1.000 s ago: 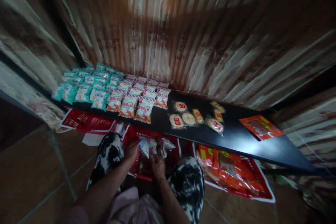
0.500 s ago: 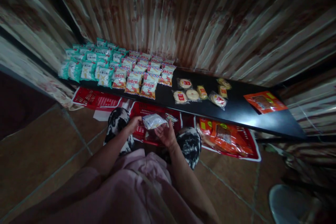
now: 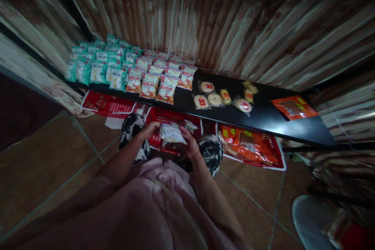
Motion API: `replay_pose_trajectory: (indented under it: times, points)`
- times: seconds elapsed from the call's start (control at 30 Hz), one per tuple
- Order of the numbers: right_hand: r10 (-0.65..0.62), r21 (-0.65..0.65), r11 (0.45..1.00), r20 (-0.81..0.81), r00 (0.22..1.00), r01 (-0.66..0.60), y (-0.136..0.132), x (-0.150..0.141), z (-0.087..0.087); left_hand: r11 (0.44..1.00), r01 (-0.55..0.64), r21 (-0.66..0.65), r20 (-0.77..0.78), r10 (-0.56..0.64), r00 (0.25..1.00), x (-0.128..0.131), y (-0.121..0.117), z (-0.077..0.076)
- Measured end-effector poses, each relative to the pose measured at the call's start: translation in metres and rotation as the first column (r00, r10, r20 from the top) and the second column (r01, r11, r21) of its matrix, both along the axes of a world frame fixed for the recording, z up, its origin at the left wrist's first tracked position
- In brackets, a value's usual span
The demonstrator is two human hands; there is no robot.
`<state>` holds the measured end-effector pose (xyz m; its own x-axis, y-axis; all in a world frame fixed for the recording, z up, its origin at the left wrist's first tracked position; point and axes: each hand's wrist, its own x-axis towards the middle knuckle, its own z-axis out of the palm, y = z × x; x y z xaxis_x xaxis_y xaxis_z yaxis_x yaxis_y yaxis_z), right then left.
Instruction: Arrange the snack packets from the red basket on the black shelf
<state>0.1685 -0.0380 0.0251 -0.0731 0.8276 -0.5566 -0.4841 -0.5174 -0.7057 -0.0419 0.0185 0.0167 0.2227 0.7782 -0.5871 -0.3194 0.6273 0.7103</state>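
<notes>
Both hands hold a small stack of pale snack packets [image 3: 170, 133] above a red basket [image 3: 164, 115] on the floor. My left hand [image 3: 149, 129] grips the stack's left end, fingers curled. My right hand [image 3: 190, 144] closes on its right end. More packets [image 3: 190, 125] lie in the basket behind the stack. Beyond it runs a low black shelf [image 3: 263, 117] with rows of red-and-white packets [image 3: 164, 88] and teal packets [image 3: 96, 68].
Round clear-wrapped cakes [image 3: 215, 99] and an orange packet [image 3: 294, 107] lie on the shelf's right part. One red basket [image 3: 107, 104] sits at left; another [image 3: 279, 162] holds orange packets at right. Striped curtains hang behind. A pale round object [image 3: 310, 218] stands at lower right.
My hands came up out of the red basket with the pale packets and now hold them between my knees. The view tilted down and back.
</notes>
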Motion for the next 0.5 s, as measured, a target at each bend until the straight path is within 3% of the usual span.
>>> replay_pose_trajectory:
  times: [0.2,0.37,0.5]
  points:
    - [-0.045,-0.114,0.993,-0.136,0.99,0.029,-0.002,-0.012,-0.004,0.999,-0.013,0.051,-0.019,0.014,1.0,0.006,0.003,-0.004]
    - [-0.114,-0.143,0.984,-0.055,0.992,0.105,-0.005,-0.018,-0.016,0.997,-0.003,0.074,-0.069,0.008,0.998,0.01,0.003,-0.007]
    - [-0.278,-0.099,0.955,0.035,0.96,0.28,-0.003,-0.019,-0.027,0.996,0.001,0.088,-0.118,0.01,0.993,0.01,0.0,-0.01]
